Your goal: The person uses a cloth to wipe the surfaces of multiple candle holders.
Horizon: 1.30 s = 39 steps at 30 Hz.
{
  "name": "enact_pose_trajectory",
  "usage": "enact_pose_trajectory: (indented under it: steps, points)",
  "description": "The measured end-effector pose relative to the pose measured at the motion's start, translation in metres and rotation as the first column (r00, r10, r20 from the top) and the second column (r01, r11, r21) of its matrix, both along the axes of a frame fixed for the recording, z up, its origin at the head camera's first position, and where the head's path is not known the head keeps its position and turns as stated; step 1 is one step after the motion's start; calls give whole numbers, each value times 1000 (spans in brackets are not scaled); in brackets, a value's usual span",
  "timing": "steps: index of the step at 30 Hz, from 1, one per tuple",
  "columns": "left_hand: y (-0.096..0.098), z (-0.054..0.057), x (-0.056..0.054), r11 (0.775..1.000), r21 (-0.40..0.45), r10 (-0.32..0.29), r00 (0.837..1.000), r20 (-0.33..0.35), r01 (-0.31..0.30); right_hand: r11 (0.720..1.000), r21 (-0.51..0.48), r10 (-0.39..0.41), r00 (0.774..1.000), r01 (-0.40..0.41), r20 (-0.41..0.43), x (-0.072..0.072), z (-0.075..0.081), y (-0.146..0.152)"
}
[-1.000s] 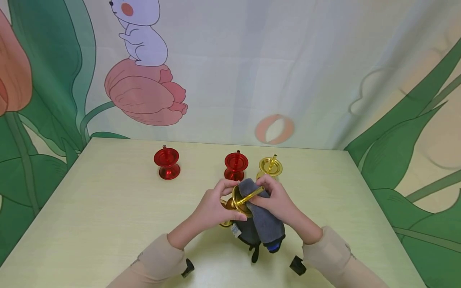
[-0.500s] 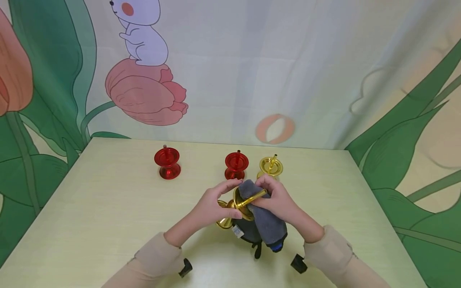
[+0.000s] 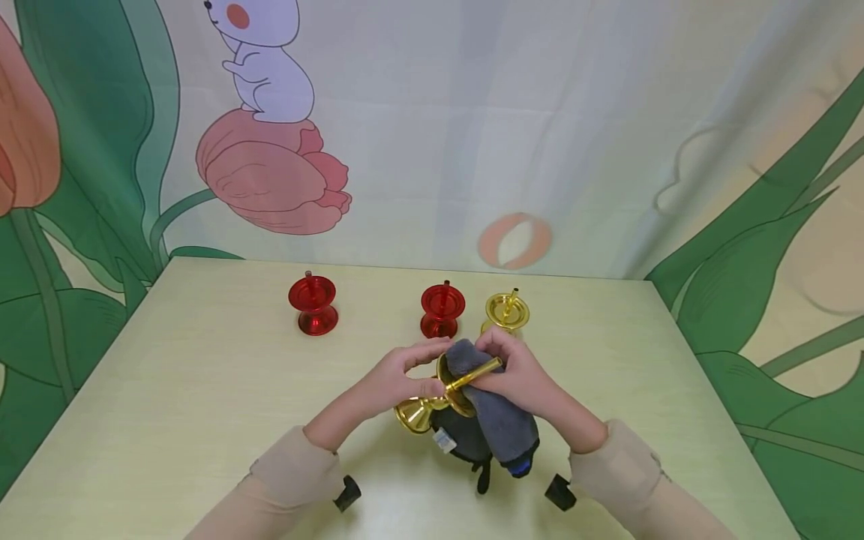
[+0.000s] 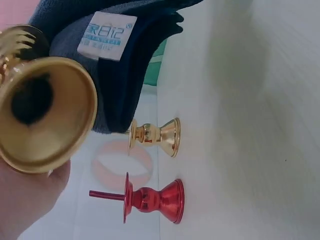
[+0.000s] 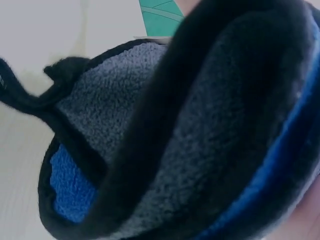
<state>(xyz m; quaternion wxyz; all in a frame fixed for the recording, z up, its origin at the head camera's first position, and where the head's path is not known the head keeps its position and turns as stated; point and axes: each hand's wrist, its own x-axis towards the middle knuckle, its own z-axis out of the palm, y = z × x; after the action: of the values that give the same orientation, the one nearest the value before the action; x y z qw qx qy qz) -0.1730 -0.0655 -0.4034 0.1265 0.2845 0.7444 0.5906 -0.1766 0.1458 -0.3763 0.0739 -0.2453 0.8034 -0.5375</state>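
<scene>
My left hand (image 3: 394,384) grips a shiny gold candlestick (image 3: 415,415), tilted on its side above the table, thumb and fingers about its dish. The spike points to the right. My right hand (image 3: 518,375) pinches a folded grey cloth (image 3: 505,427) against the dish, beside the spike. Black edging, a blue underside and a hanging loop show on the cloth (image 5: 200,130) in the right wrist view. From the left wrist, the candlestick's hollow flared base (image 4: 75,125) faces the camera, and a white label (image 4: 107,36) shows on the cloth. The right fingertips are partly hidden by cloth.
Along the back of the pale table (image 3: 202,390) stand a red candlestick (image 3: 313,304) at left, another red candlestick (image 3: 442,307) near the middle and a gold candlestick (image 3: 508,309) just right of it. A printed curtain (image 3: 418,135) hangs behind.
The held candlestick's base has swung left and slightly down, showing more of it. My left hand has shifted a little left; the right hand and cloth have barely moved.
</scene>
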Motion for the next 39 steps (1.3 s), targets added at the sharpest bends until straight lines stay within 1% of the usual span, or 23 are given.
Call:
enact_pose_trajectory:
  steps: [3, 6, 7, 9, 12, 16, 18, 19, 20, 21, 22, 23, 25, 27, 28, 29, 30, 31, 33, 35, 36, 37, 39]
  points:
    - [2, -1, 2, 997, 25, 68, 998, -3, -68, 999, 12, -50, 999, 50, 7, -1, -1, 1]
    - [7, -3, 7, 984, 49, 174, 977, -128, -169, 993, 10, -119, 992, 118, 40, -3, -2, 2]
    - [8, -4, 9, 979, 45, 203, 959, -197, -198, 991, 7, -137, 989, 137, 51, -3, -2, 2]
    - [11, -5, 13, 968, 20, 242, 909, -338, -250, 985, -3, -170, 983, 171, 70, -3, -2, 2]
    - [15, -8, 16, 953, -39, 247, 841, -481, -302, 980, -8, -200, 978, 201, 59, -3, -2, 1]
    - [20, -10, 17, 920, -74, 269, 760, -592, -384, 977, 3, -211, 977, 211, 38, -2, -2, -1]
    - [21, -9, 16, 909, -71, 281, 731, -622, -410, 979, 6, -206, 978, 206, 39, -2, -3, -1]
    - [21, -8, 16, 909, -64, 286, 729, -622, -412, 980, 5, -199, 979, 199, 41, -2, -3, -1]
    - [20, -7, 16, 911, -64, 285, 734, -617, -408, 982, 3, -191, 981, 191, 42, -3, -4, -1]
    - [19, -5, 16, 916, -67, 279, 747, -603, -396, 984, -2, -177, 983, 177, 40, -3, -4, -1]
    - [18, -3, 16, 923, -75, 268, 769, -581, -379, 987, -5, -161, 986, 161, 35, -3, -4, -1]
    - [17, -1, 15, 932, -88, 251, 799, -547, -353, 990, -6, -144, 989, 144, 30, -3, -4, -1]
    - [13, 2, 13, 952, -114, 206, 870, -448, -284, 995, -5, -99, 995, 99, 18, -3, -4, -1]
    - [9, 5, 11, 970, -139, 151, 940, -307, -201, 998, 7, -55, 998, 55, 9, -3, -4, -1]
    - [7, 6, 9, 975, -145, 129, 963, -236, -167, 999, 15, -41, 999, 41, 9, -3, -4, -1]
    - [6, 6, 8, 979, -146, 114, 979, -170, -139, 999, 20, -31, 999, 31, 11, -3, -5, -1]
    - [5, 7, 7, 982, -141, 105, 987, -121, -122, 999, 20, -25, 1000, 25, 12, -3, -5, -1]
    - [4, 7, 6, 985, -131, 104, 991, -87, -115, 999, 20, -28, 1000, 28, 14, -3, -5, -1]
    - [5, 5, 7, 983, -108, 139, 986, -89, -148, 999, 16, -52, 998, 52, 18, -3, -5, -1]
    - [7, 3, 9, 975, -67, 195, 964, -179, -210, 996, 0, -85, 996, 85, 31, -4, -4, -2]
    - [8, 2, 10, 968, -52, 223, 941, -254, -243, 995, -8, -102, 994, 102, 36, -4, -4, -2]
    - [9, 1, 11, 959, -46, 248, 907, -340, -280, 992, -13, -121, 992, 122, 43, -4, -4, -3]
    - [12, -1, 13, 936, -44, 279, 813, -512, -349, 988, -29, -153, 986, 155, 65, -4, -3, -3]
